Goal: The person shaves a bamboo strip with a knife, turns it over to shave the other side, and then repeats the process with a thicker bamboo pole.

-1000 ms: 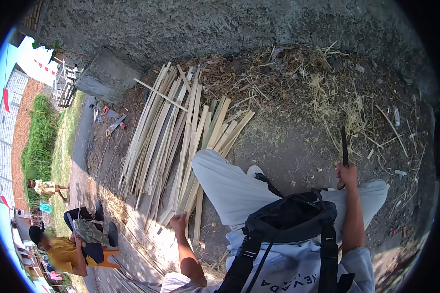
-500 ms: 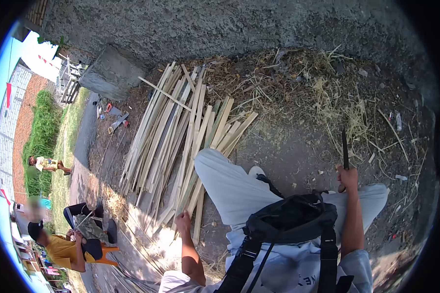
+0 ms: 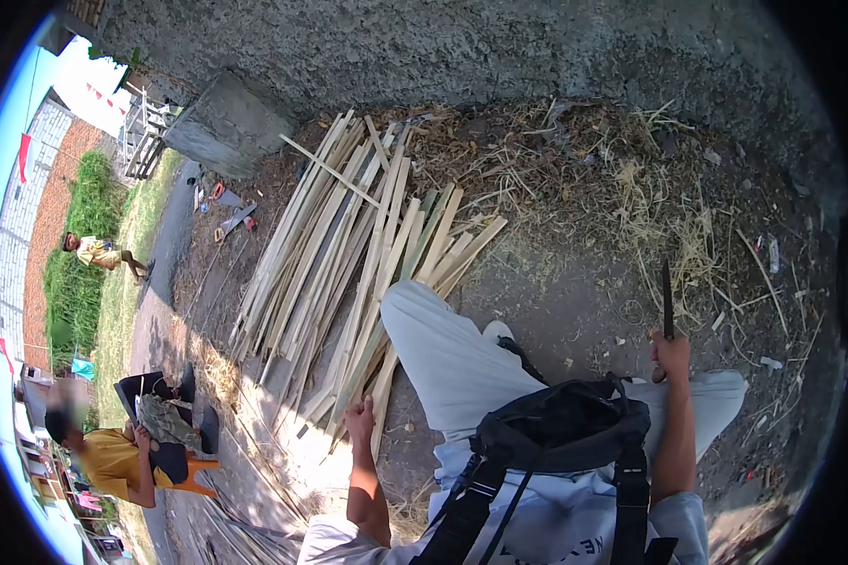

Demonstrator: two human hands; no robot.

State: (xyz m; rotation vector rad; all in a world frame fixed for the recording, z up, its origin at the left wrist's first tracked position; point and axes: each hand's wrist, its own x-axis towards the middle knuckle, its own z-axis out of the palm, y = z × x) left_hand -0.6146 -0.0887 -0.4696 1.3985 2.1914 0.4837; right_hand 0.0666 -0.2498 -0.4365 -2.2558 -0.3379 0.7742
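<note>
At the far left of the frame a person in a yellow shirt (image 3: 113,461) sits on the ground, bent over something in the lap, and higher up another person (image 3: 94,252) crouches by the grass. Moving right, the pile of split bamboo slats (image 3: 349,264) fans from the upper middle down toward the lower centre, lying on bare earth in front of a concrete block (image 3: 231,122). The left hand (image 3: 359,421) is curled closed on the near end of one slat at the foot of the pile; over the last second it has slipped slightly right and down along the slat ends, so the grip looks more settled on a single piece. A black waist bag (image 3: 561,424) sits between the pale-trousered knees. At the right, the right hand (image 3: 670,355) is clenched around the handle of a dark knife (image 3: 667,299), blade pointing up, held just as before above the right knee. Dry straw litter (image 3: 650,207) covers the ground beyond.
</note>
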